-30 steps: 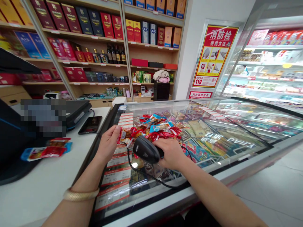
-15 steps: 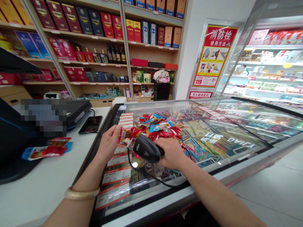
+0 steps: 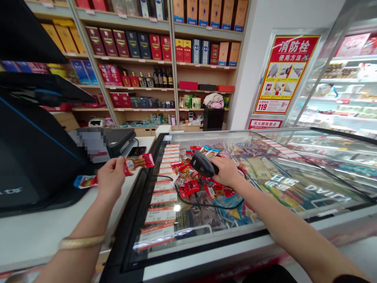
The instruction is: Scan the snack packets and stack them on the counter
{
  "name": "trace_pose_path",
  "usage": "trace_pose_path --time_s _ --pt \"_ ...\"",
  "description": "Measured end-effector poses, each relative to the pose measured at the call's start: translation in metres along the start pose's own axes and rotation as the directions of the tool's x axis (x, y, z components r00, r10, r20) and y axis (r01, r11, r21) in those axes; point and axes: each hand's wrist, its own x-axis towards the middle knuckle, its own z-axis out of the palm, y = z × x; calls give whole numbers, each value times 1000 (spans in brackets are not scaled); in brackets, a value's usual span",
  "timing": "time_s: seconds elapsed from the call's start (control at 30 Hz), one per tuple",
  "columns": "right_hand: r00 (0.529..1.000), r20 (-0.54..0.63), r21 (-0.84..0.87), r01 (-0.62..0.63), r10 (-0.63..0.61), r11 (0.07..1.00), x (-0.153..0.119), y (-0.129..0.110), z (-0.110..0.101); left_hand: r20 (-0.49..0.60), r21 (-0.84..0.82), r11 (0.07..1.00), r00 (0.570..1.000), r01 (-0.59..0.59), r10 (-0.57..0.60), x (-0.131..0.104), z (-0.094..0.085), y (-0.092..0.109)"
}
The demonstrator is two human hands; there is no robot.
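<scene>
Pinched between the fingers of my left hand (image 3: 111,177) is a red snack packet (image 3: 140,162), held above the left edge of the glass-topped freezer. My right hand (image 3: 226,170) grips a black handheld scanner (image 3: 203,164) over a loose pile of small red and blue snack packets (image 3: 188,188) on the glass. A black cable (image 3: 200,204) loops across the glass below the pile. On the white counter, partly behind my left hand, lies a blue and red packet (image 3: 85,181).
The white counter (image 3: 26,239) at left holds a black screen stand (image 3: 38,157), a black device (image 3: 122,139) and a phone (image 3: 138,151). The freezer's front rim (image 3: 206,257) runs along the near side. Shelves of boxes and bottles (image 3: 132,61) stand behind.
My left hand has moved left from the pile to over the counter edge, carrying the red packet. My right hand still holds the scanner, slightly higher and further right. The view has shifted left.
</scene>
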Motion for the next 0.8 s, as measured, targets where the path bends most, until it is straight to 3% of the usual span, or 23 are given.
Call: trace_pose_path --time_s 0.1,0.2,0.3,0.4,0.5,0.6,0.7,0.8 --pt "999 -40 29 32 -31 999 1 9 5 -168 125 990 985 69 -48 11 -36 -16" --pt "995 -82 43 55 -51 998 -2 13 7 -244 339 936 970 98 -13 20 -65 -28" --pt "994 -95 9 50 -49 999 -6 13 7 -224 520 844 975 128 -9 27 -80 -32" --pt "992 -112 -4 61 -61 998 -10 12 6 -153 640 760 988 110 -14 29 -85 -30" --pt "990 -130 4 61 -60 998 -12 12 4 -158 741 657 987 137 -29 25 -85 -26" --pt "991 -125 17 58 -55 998 -12 13 4 -131 803 595 985 41 109 20 -79 -17" --pt "987 -150 29 70 -65 997 -11 15 4 40 750 648 986 -136 161 12 -57 3" --pt "983 -173 35 70 -63 997 -11 16 6 259 592 767 959 -249 112 -3 -15 28"
